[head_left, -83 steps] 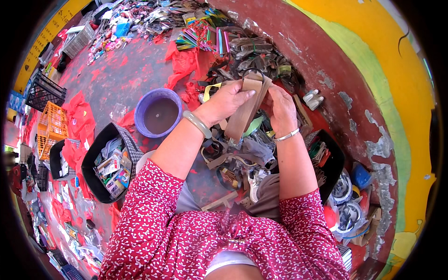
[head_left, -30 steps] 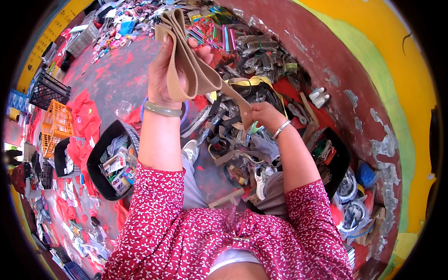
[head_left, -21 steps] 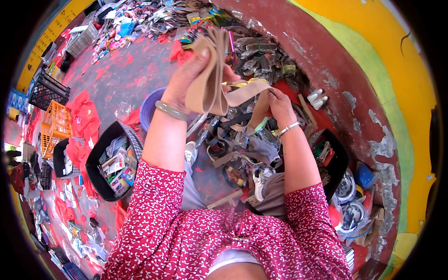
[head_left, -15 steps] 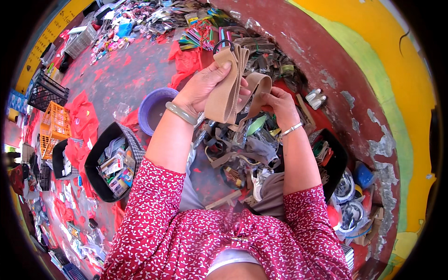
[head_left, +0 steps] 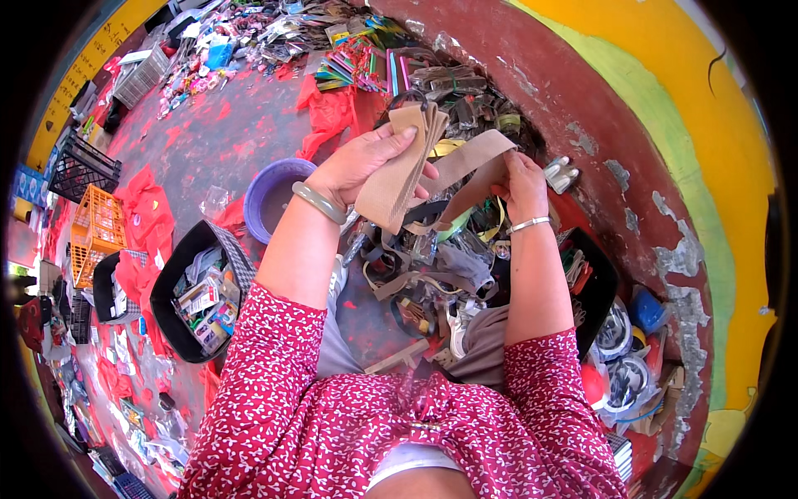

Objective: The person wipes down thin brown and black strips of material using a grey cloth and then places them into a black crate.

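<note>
A tan woven strap (head_left: 401, 179), folded into several flat layers, is gripped in my left hand (head_left: 374, 162), the thumb on top. At its upper end sits a black ring (head_left: 407, 100). From the folds a loose length runs to the right. My right hand (head_left: 524, 185) pinches that loop at its far bend, fingers closed. Below both hands lies a tangled pile of straps and clear plastic packets (head_left: 445, 262) on the floor, partly hidden by the strap.
Left of me stand a purple basin (head_left: 259, 200) and a black bin of packets (head_left: 170, 291). Another black bin (head_left: 603, 291) is close on my right, before a peeling red wall (head_left: 598, 108). An orange crate (head_left: 98, 220) stands farther left. Red plastic bags (head_left: 328, 116) lie ahead.
My right hand has moved right, drawing the loop of strap out longer. My left hand keeps its hold on the folded layers and has barely shifted.
</note>
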### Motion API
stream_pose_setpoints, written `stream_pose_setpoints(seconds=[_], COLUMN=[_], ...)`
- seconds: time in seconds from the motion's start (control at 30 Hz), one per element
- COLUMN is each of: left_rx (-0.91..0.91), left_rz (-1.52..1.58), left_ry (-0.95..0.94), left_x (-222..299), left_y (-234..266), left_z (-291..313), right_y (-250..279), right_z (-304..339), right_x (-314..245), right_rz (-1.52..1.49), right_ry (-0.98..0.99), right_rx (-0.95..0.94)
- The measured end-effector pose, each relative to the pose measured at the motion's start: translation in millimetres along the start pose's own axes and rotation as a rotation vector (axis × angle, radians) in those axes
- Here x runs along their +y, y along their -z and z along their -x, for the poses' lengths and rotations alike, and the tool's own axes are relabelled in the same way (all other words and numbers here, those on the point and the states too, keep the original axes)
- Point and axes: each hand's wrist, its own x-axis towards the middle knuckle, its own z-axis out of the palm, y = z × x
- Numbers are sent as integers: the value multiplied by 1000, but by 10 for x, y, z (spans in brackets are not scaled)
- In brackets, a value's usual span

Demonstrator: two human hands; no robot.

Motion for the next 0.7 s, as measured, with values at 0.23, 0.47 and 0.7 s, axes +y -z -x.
stream_pose_setpoints(seconds=[0.23,0.47,0.7], left_rx=[50,53,41], left_rz=[5,93,93], left_ry=[-86,-144,-24], left_x=[-85,-122,-179], left_y=[9,62,56], left_z=[-80,-158,-159], right_y=[-147,-189,-245], right_z=[117,112,251], right_x=[1,74,-18], right_rz=[-2,368,103], right_ry=[138,443,181], right_rx=[-172,-349,-242])
